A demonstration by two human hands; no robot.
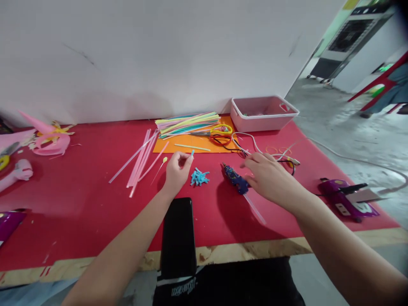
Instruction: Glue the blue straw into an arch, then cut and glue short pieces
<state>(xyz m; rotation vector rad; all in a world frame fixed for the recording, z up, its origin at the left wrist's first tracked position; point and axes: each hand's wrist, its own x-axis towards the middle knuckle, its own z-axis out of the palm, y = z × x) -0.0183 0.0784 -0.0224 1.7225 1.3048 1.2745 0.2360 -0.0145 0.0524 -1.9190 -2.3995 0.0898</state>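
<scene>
Between thumb and fingers, my left hand [177, 171] pinches a small blue piece [192, 153]. Just right of it, a little pile of short blue pieces [199, 177] lies on the red tabletop [95, 204]. My right hand [266, 176] has its fingers apart beside a dark blue glue gun [236, 180], over its rear end; whether they touch is unclear. A clear glue stick [255, 209] sticks out of the gun's back. Left of my left hand lie a yellow-headed pin-like stick [165, 160] and long pink straws [140, 163].
Coloured straws [188, 124] and scissors [219, 134] lie on an orange sheet [162, 146]. Behind stands a pink basket [263, 121]. A black phone [178, 238] overlaps the front edge. Cables lead toward a purple power strip [344, 197]. Pink craft pieces [51, 142] lie left.
</scene>
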